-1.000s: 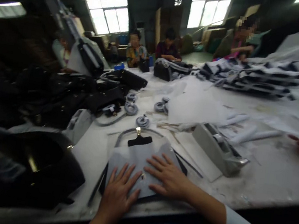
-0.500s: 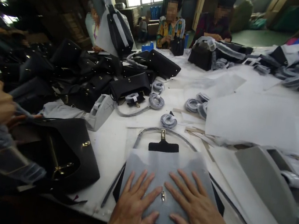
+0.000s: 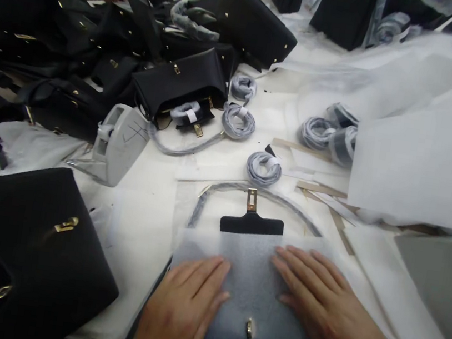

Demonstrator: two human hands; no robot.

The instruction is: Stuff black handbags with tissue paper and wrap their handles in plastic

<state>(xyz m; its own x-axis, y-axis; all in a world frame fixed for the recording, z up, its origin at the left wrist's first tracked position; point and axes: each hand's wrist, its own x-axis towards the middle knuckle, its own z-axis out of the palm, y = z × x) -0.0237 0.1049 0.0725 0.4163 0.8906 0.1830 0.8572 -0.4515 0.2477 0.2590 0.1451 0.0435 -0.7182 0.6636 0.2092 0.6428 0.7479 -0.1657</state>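
A handbag lies flat in front of me, its black flap tab (image 3: 252,225) with a gold clasp plate (image 3: 251,200) showing past a sheet of white tissue paper (image 3: 249,274). Through the paper pokes a gold turn lock (image 3: 249,328). My left hand (image 3: 186,298) rests flat on the paper's left side, fingers stretched out. On the right side my right hand (image 3: 313,294) lies flat too, fingers extended and close together. Behind the flap arches the wrapped bag handle (image 3: 244,188).
Black handbags (image 3: 183,85) crowd the left and back. An open black bag (image 3: 30,243) stands at the near left by a grey tape dispenser (image 3: 122,144). Coiled wrapped straps (image 3: 263,169) lie ahead. Stacked white paper (image 3: 425,158) and a grey object (image 3: 441,278) are at the right.
My view has tilted down and closer. Both hands have slid up the paper toward the flap, with fingers less spread. The other person's hand at the left bag has left the view.
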